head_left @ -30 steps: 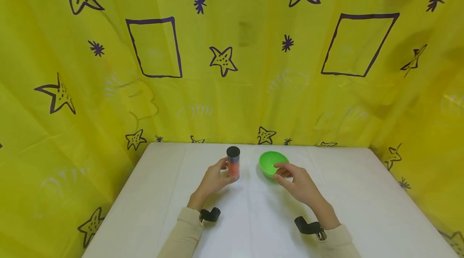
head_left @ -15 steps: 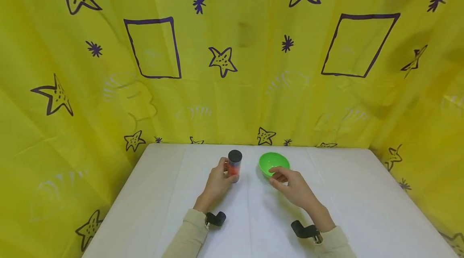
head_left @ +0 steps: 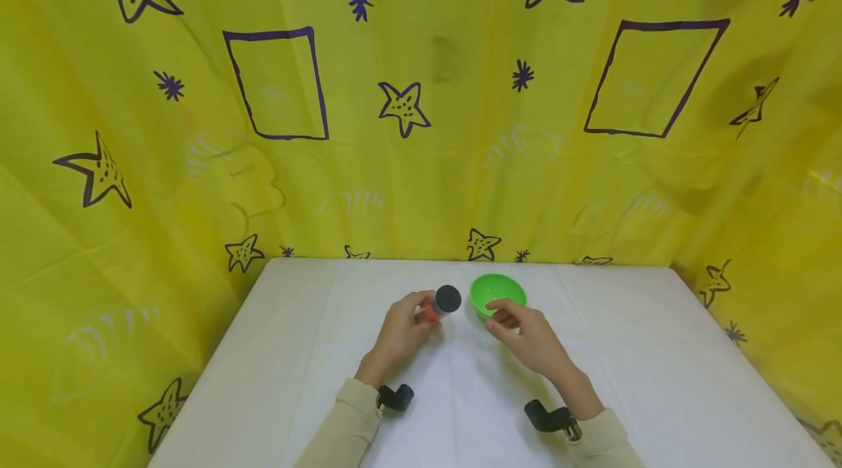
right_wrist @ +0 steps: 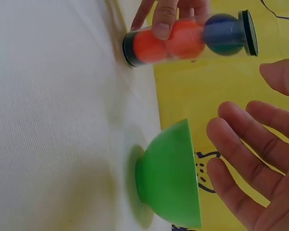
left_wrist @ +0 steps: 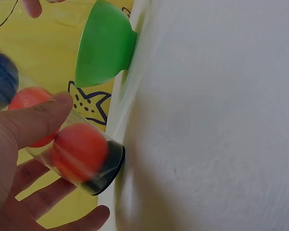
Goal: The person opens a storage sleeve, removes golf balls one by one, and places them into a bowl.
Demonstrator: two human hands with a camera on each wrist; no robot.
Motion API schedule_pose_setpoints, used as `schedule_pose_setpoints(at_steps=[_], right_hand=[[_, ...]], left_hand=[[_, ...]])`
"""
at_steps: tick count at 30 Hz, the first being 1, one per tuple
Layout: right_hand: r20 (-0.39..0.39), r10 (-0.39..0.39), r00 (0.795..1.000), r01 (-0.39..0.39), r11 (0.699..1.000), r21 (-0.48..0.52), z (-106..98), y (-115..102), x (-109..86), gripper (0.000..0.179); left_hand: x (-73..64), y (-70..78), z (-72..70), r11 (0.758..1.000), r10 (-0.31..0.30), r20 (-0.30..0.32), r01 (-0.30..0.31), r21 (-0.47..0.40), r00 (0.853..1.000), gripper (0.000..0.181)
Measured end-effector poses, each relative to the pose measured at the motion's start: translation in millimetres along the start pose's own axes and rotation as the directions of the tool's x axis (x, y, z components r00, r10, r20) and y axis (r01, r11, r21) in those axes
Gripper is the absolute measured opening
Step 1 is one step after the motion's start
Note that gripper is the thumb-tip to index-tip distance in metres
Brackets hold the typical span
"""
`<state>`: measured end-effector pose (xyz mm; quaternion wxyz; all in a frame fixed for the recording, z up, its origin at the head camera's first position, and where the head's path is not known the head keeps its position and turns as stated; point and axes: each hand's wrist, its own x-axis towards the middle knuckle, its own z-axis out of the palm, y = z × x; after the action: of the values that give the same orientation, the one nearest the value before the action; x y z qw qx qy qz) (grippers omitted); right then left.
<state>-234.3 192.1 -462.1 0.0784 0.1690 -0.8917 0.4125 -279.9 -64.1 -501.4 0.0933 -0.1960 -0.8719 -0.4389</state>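
Clear tube (right_wrist: 189, 42) gripped by the left hand (head_left: 399, 327), beside a green bowl (right_wrist: 168, 178) on a white table (head_left: 454, 413). The thumb lies across one side of the tube and the fingers pass behind the other, a hold around its lower half that leaves the black lid (head_left: 449, 299) uncovered and probably allows easy tilting. The tube leans with its lid towards the bowl's side and the near edge; whether its dark lower cap (right_wrist: 130, 50) touches the table cannot be told. Two orange balls (right_wrist: 149, 46) sit at the bottom with a blue ball (right_wrist: 224, 34) above, a stacking presumably imposed by the narrow wall. The bowl stands on its foot, mouth upward, near the table's far edge and slightly right of that edge's middle; its broad mouth and low position seem suited to receiving contents. The right hand (head_left: 534, 342) holds nothing: its fingers are loosely bent and spread, just beside the bowl's rim and apart from it in the right wrist view. The tube thus lies between the hands, within the left and well apart from the right, with the bowl nearer the right.
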Motion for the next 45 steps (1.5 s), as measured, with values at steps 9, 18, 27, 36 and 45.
schedule_pose_setpoints(at_steps=[9, 18, 27, 36, 45], right_hand=[[-0.044, 0.051, 0.998, -0.049, 0.997, 0.062, 4.8, -4.1, -0.4, 0.033], [-0.025, 0.088, 0.996, -0.086, 0.991, 0.099, 8.8, -5.1, 0.3, 0.040], [-0.008, 0.146, 0.989, -0.145, 0.986, 0.082, 12.5, -9.5, 0.2, 0.041], [-0.010, 0.188, 0.982, -0.187, 0.981, 0.048, 16.0, -13.4, -0.6, 0.040], [0.006, 0.196, 0.981, -0.196, 0.978, 0.069, 16.7, -10.0, -1.1, 0.034]], left_hand=[[-3.0, 6.3, 0.6, 0.995, 0.011, 0.046, -0.016, 0.101, 0.999, 0.048], [-2.9, 10.9, -3.2, 0.970, 0.108, 0.079, -0.122, 0.209, 0.991, 0.043], [-4.4, 15.2, -5.9, 0.947, 0.149, 0.118, -0.177, 0.270, 0.982, 0.042], [-5.0, 18.4, -8.4, 0.941, 0.144, 0.146, -0.181, 0.285, 0.979, 0.042], [-5.3, 14.6, -11.7, 0.966, 0.118, 0.184, -0.156, 0.208, 0.976, 0.044]])
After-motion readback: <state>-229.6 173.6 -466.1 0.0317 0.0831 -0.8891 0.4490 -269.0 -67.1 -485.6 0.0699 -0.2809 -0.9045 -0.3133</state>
